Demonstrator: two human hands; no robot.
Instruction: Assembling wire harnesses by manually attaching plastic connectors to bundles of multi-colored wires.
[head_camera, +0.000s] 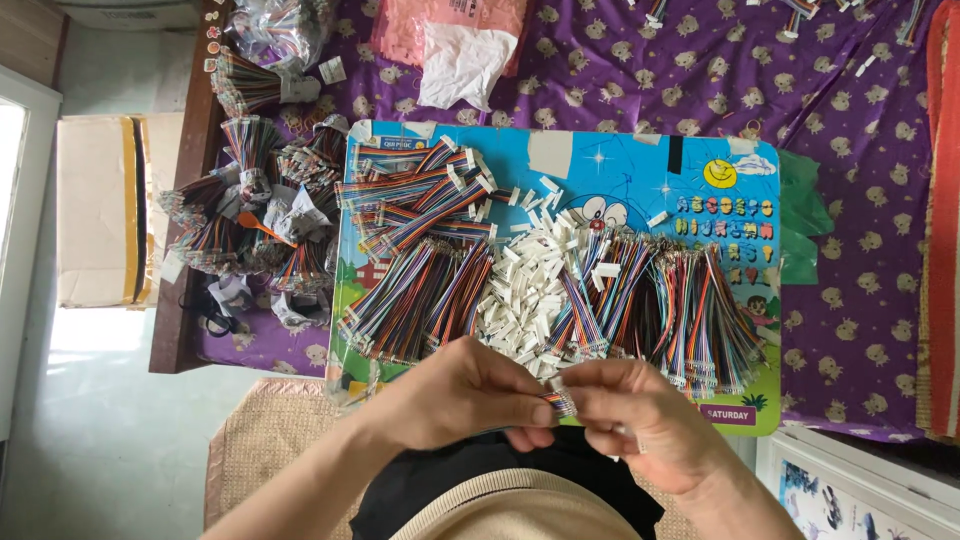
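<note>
My left hand (462, 393) and my right hand (640, 415) meet at the near edge of a blue cartoon board (640, 165). Between their fingertips is a short multicoloured ribbon wire (560, 402) with a small white connector at its end. Both hands pinch it. Just beyond them lies a heap of small white plastic connectors (528, 290), flanked by loose bunches of multicoloured wires on the left (415, 295) and on the right (680, 300). More finished wires with white ends (425, 195) lie at the board's far left.
Tied bundles of coloured wires (255, 215) pile up left of the board on a purple patterned cloth (860, 200). A white plastic bag (462, 62) lies at the far side. A cardboard box (100, 210) stands on the floor at left, a woven mat (265, 440) under me.
</note>
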